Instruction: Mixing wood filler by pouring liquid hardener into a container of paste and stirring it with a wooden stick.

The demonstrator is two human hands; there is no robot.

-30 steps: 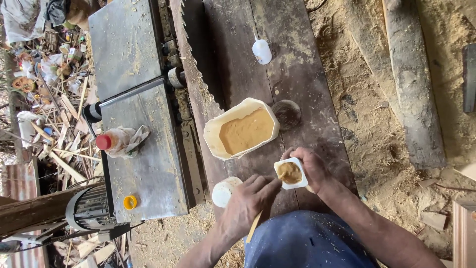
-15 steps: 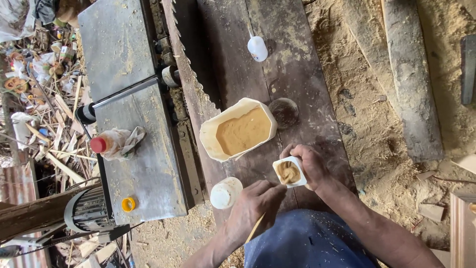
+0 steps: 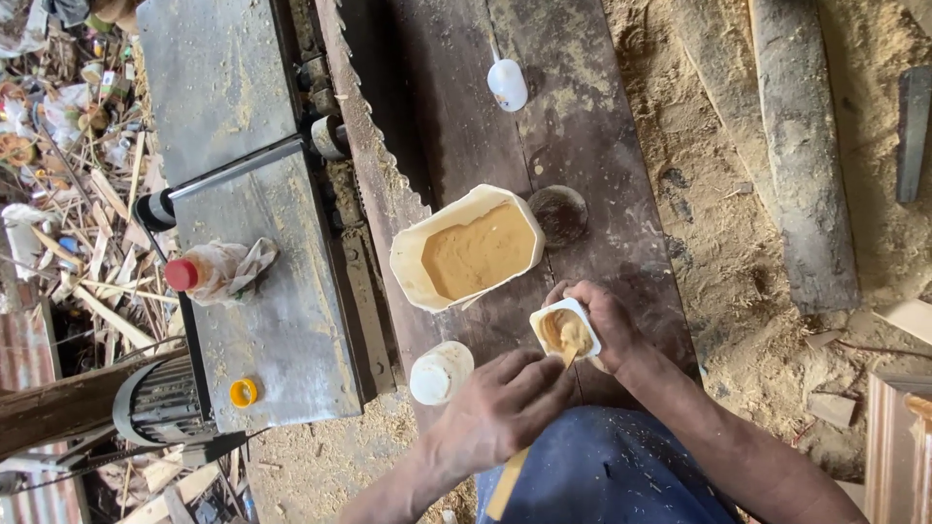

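My right hand grips a small white square cup filled with tan paste, held just above a dark wooden plank. My left hand is closed on a thin wooden stick whose tip reaches into the cup's paste. Just beyond the cup sits a large cream cut-open container holding tan sawdust-like powder. A small white jar stands on the plank beside my left hand.
A white squeeze bottle lies farther up the plank. Left of the plank is a metal machine table with a red-capped bottle and a yellow cap. Sawdust ground and a log lie to the right; scrap wood litters the left.
My left hand has shifted slightly with the stick, turning its tip in the cup's paste. The view has drifted a little; the right hand keeps the cup in place.
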